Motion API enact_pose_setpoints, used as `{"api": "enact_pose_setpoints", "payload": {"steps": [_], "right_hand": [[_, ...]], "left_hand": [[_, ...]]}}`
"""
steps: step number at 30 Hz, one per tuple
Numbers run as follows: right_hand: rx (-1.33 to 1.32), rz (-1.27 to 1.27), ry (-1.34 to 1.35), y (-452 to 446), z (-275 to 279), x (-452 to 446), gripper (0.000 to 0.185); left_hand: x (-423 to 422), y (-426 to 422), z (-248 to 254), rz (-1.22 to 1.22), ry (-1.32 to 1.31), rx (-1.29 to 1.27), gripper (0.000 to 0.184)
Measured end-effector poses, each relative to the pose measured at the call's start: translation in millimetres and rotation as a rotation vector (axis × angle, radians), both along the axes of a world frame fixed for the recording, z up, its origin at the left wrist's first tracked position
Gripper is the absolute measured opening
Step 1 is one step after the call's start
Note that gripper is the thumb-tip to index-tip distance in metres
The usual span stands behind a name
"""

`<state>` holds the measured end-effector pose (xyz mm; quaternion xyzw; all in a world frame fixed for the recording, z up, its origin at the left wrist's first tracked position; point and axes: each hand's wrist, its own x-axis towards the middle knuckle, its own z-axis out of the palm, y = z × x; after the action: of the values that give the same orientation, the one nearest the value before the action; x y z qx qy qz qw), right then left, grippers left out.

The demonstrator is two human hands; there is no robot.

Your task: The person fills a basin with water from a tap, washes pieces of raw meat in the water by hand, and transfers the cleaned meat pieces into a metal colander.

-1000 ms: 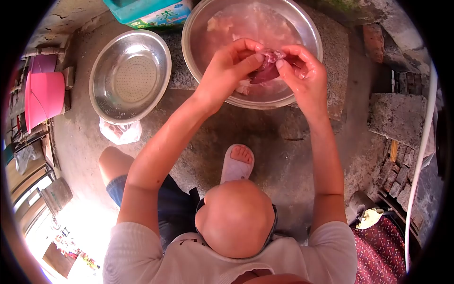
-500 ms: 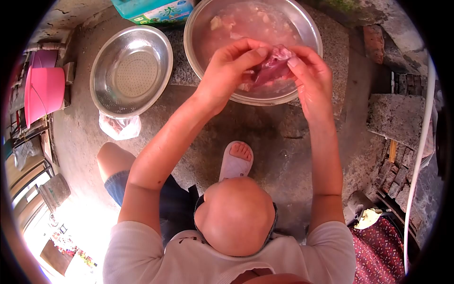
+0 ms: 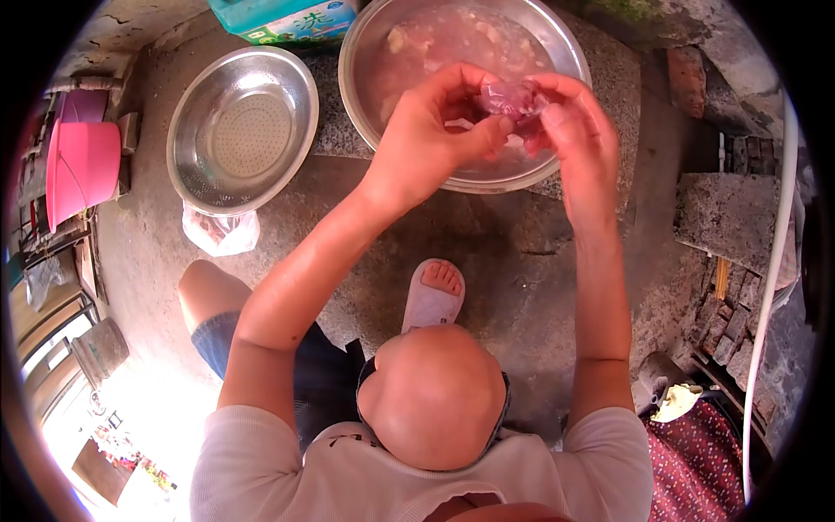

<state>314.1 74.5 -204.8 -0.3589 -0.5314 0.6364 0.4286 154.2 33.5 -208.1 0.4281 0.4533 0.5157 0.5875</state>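
Between my two hands is a piece of raw meat (image 3: 511, 99), dark pinkish red and wet, with paler membrane on it. My left hand (image 3: 435, 130) curls around its left side, thumb below and fingers above. Pinching its right side is my right hand (image 3: 577, 123), fingertips bent inward. Both hands are above the near right part of a large steel basin (image 3: 365, 123). Cloudy pink water (image 3: 417, 65) fills the basin, with pale yellowish bits in it. My fingers hide part of the meat.
A steel colander (image 3: 252, 135) stands left of the basin, above a white plastic bag (image 3: 221, 230). Behind them is a teal detergent container (image 3: 287, 19). Pink tubs (image 3: 83, 170) are at far left. Bricks (image 3: 687, 80) and a white pipe (image 3: 774, 287) line the right side.
The meat has been turned and bunched up, and it is slightly higher and further right. My left fingers have spread wider around it, while the right fingers have curled in more.
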Motion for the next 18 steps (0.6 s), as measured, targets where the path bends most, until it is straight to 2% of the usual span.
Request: {"api": "enact_pose_setpoints", "payload": {"steps": [2,7,10,16,18], "right_hand": [[0.074,0.013,-0.073,-4,3,-3,0.016],[0.194,0.067,0.064,2,-15,5,0.014],[0.219,0.101,0.129,2,-18,5,0.017],[0.238,0.121,0.226,-4,-18,-2,0.031],[0.221,0.118,0.213,-2,-21,-2,0.032]], "left_hand": [[1,-2,2,0.016,0.012,0.009,0.024],[-5,-1,6,-0.001,-0.146,-0.104,0.025],[-7,0,-5,0.010,-0.030,0.129,0.025],[1,0,-9,0.094,0.015,0.302,0.031],[1,1,-8,0.067,0.021,0.273,0.035]]}}
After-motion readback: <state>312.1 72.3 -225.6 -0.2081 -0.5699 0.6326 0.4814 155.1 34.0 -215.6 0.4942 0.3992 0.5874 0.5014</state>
